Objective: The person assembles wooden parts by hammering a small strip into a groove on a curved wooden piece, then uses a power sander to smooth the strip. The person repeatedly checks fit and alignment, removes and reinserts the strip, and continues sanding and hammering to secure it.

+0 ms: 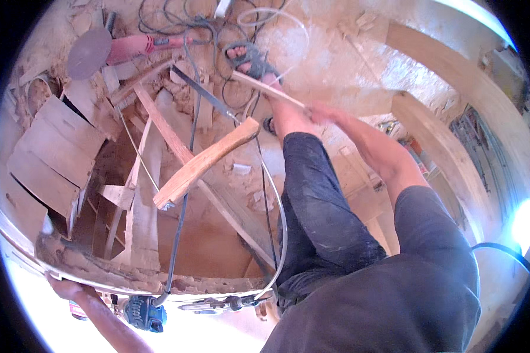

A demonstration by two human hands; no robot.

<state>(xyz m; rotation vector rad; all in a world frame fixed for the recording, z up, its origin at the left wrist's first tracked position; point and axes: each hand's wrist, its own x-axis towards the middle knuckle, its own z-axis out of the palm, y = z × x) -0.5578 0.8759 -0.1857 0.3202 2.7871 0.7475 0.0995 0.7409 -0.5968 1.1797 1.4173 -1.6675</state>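
Note:
My right hand [321, 113] is closed around one end of a thin pale wooden strip [271, 89], held out over my lower leg and sandalled foot. At the lower left, my left hand [66, 288] touches the rough edge of a wooden bench [218, 285]; its fingers are partly hidden. Between the two hands is a frame saw with a curved wooden cheek [209, 162], a dark blade [203, 93] and a cord on its far side. Neither hand touches the saw.
A red angle grinder [129, 49] with a large round disc lies at the back left, among tangled cables. Wood offcuts [56, 147] are heaped at the left. A blue power tool [142, 313] sits by the bench edge. Thick wooden beams [441, 135] stand at the right.

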